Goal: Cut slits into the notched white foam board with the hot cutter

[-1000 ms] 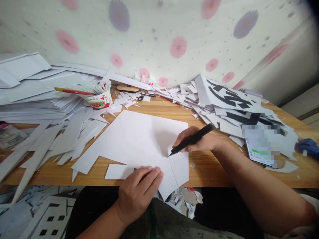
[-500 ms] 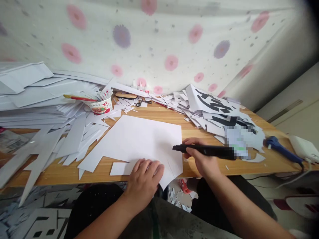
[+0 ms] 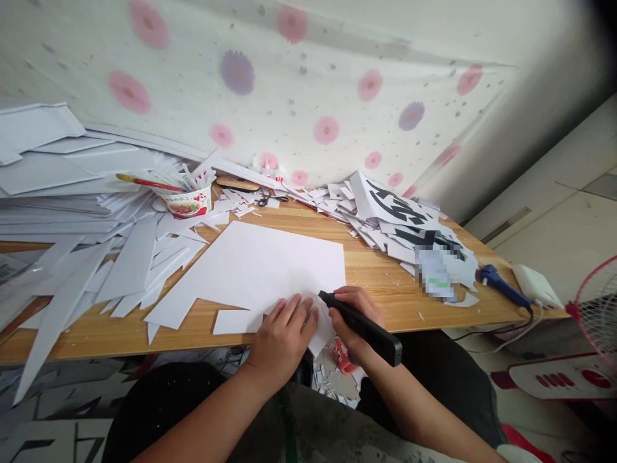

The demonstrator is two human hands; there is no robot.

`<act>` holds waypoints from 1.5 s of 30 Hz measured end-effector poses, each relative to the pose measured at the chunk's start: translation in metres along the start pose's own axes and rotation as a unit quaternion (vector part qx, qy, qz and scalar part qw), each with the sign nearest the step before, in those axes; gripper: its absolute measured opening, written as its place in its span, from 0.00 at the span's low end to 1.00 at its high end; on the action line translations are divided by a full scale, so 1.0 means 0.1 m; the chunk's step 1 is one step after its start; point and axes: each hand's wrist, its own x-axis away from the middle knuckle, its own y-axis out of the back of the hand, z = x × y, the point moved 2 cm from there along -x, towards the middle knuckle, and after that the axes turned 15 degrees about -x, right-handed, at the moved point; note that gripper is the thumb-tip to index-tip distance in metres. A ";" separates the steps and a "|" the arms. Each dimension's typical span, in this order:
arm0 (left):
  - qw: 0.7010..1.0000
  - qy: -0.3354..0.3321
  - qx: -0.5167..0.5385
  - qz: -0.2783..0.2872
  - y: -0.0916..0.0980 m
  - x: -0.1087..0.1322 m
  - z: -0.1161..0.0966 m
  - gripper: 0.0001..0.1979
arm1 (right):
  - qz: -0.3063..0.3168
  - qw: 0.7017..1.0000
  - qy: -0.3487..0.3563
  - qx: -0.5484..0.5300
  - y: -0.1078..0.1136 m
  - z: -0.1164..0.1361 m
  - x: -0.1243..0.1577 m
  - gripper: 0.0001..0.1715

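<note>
A large white sheet of card [image 3: 260,267] lies on the wooden table [image 3: 376,276], its near corner hanging over the front edge. My left hand [image 3: 284,334] lies flat on that corner, fingers stretched out. My right hand [image 3: 354,318] is wrapped round a black marker-like tool [image 3: 361,325], its tip at the sheet's right edge close to my left fingers. A small white rectangle of card [image 3: 234,321] sits just left of my left hand.
Stacks and strips of white card [image 3: 72,212] fill the table's left. A noodle cup [image 3: 190,199] with strips stands behind, scissors [image 3: 265,199] further back. Printed sheets [image 3: 395,212], a phone [image 3: 436,273], a blue glue gun [image 3: 499,280] and a white adapter [image 3: 537,286] are on the right. A red fan [image 3: 595,308] stands on the floor.
My right hand has drawn the black tool back and down from the sheet's middle to its near right edge. My view has swung right. My left hand stays on the corner.
</note>
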 end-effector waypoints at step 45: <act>0.341 0.587 0.683 0.268 0.12 0.42 -0.38 0.34 | 0.116 0.941 -0.300 -0.103 0.38 0.09 0.32 0.02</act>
